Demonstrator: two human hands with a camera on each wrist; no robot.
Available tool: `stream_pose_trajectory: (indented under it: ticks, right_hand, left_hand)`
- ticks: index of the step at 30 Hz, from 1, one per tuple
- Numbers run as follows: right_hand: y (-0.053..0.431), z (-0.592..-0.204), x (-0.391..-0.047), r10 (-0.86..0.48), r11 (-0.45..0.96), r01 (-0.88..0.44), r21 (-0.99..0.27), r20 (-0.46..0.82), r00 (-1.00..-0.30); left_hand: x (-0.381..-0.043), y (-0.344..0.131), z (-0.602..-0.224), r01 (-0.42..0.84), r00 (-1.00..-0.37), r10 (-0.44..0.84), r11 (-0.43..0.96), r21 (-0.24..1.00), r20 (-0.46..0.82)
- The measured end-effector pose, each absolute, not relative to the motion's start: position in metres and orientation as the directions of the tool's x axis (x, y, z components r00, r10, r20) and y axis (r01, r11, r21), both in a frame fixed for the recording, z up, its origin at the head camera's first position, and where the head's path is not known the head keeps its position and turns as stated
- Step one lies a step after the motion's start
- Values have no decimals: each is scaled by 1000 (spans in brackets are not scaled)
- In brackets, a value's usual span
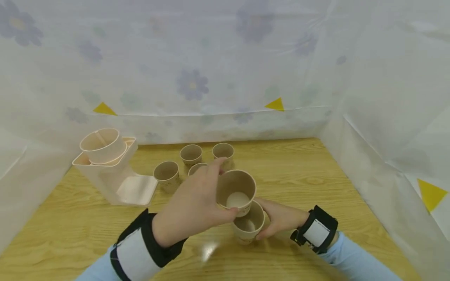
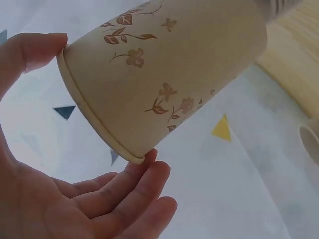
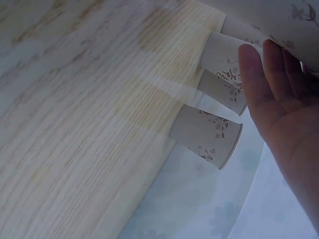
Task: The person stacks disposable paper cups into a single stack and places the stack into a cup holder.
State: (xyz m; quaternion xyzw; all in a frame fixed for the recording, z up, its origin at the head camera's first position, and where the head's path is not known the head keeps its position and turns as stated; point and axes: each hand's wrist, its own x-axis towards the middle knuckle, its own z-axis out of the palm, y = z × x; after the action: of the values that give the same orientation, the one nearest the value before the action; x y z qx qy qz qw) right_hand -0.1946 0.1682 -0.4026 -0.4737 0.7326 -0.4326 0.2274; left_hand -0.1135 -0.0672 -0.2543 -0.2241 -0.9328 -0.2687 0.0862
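Note:
My left hand [image 1: 191, 205] pinches a beige paper cup [image 1: 232, 181] at its rim, thumb on one side and fingertips on the other. Brown flower and leaf prints run around this cup [image 2: 179, 55] in the left wrist view. It is tilted, and its base overlaps the mouth of a second paper cup [image 1: 244, 235] just below. My right hand [image 1: 283, 216] grips that lower cup from the right side. In the right wrist view, the right hand [image 3: 294, 124] shows beside a printed cup wall [image 3: 249, 12] at the top.
Several more paper cups stand behind the hands, among them a left one [image 1: 166, 171] and two back ones, the nearer-left [image 1: 191, 155] and right [image 1: 223, 151]. A cream stand [image 1: 105, 179] with a round cup-like container [image 1: 102, 146] on top is at left. White sheeting [image 1: 225, 58] encloses the wooden table [image 1: 299, 168].

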Motion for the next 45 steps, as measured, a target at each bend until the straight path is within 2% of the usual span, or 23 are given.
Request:
stream_pose_trajectory:
  ticks: [4, 9, 15, 27, 30, 34, 38, 45]
  right_hand:
    - [169, -402, -193, -886, 206, -497, -843, 55, -461]
    - [170, -402, -193, -896, 170, -470, -866, 63, -440]
    - [170, -403, -194, -906, 119, -423, -898, 76, -415]
    - [168, -400, -192, -889, 186, -462, -867, 52, -455]
    - [168, -400, -193, -885, 188, -478, -858, 62, -461]
    - [169, -401, -194, -879, 195, -474, -858, 62, -473]
    - [170, -403, -193, -875, 205, -455, -867, 45, -481]
    - [168, -401, -192, -879, 198, -432, -880, 35, -475]
  left_hand:
    - [-119, -54, -265, 478, -877, 432, 741, 472, 209]
    - [-122, -45, -283, 456, -878, 466, 750, 479, 107]
    - [-122, -39, -298, 456, -866, 498, 744, 488, 48]
    - [-133, -44, -312, 448, -854, 520, 759, 473, -26]
    - [-154, -57, -307, 366, -902, 429, 814, 451, -41]
    - [-191, -79, -311, 197, -977, 214, 921, 335, -16]
    - [-215, -90, -328, 85, -994, 99, 966, 242, -46]
    - [-231, -89, -345, 7, -997, 24, 975, 221, -74]
